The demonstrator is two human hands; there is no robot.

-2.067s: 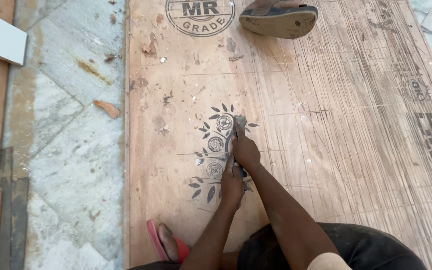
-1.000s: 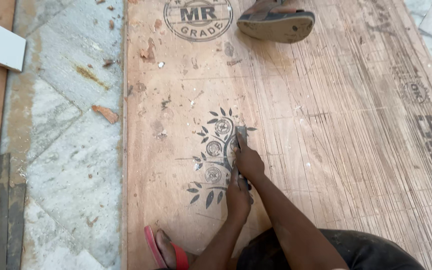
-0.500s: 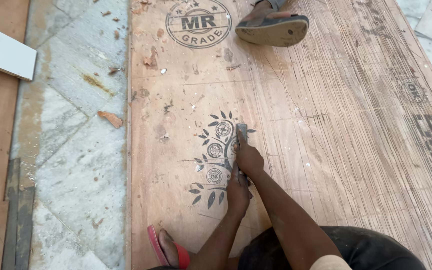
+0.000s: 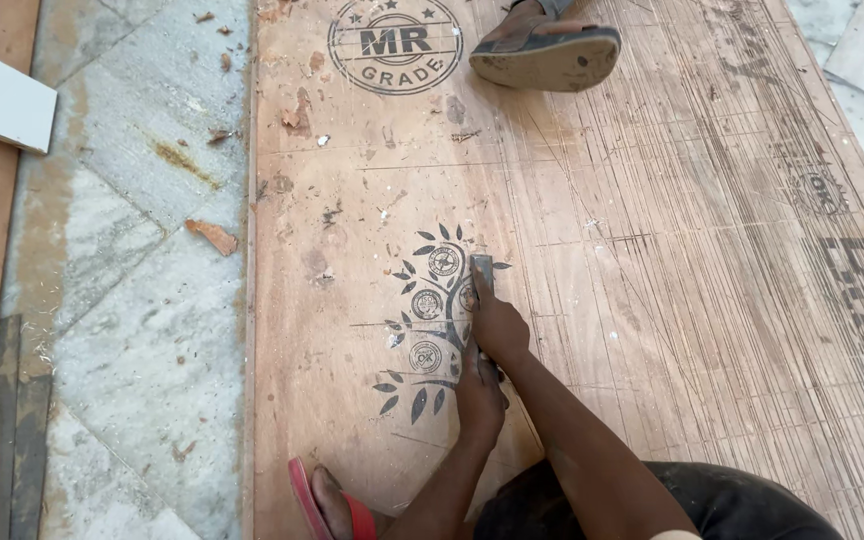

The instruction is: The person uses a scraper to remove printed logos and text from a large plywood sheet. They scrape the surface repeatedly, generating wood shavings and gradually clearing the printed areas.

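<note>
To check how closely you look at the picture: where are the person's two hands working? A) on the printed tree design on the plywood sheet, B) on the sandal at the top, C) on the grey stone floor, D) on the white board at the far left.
A: the left hand and right hand press a tool on the tree design printed on the plywood sheet.

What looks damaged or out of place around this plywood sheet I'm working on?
The large brown plywood sheet is scored with many thin cut lines, with chipped patches near its top left. Loose wood chips lie scattered on the grey stone floor. Both hands press a small dark tool onto the sheet.
</note>
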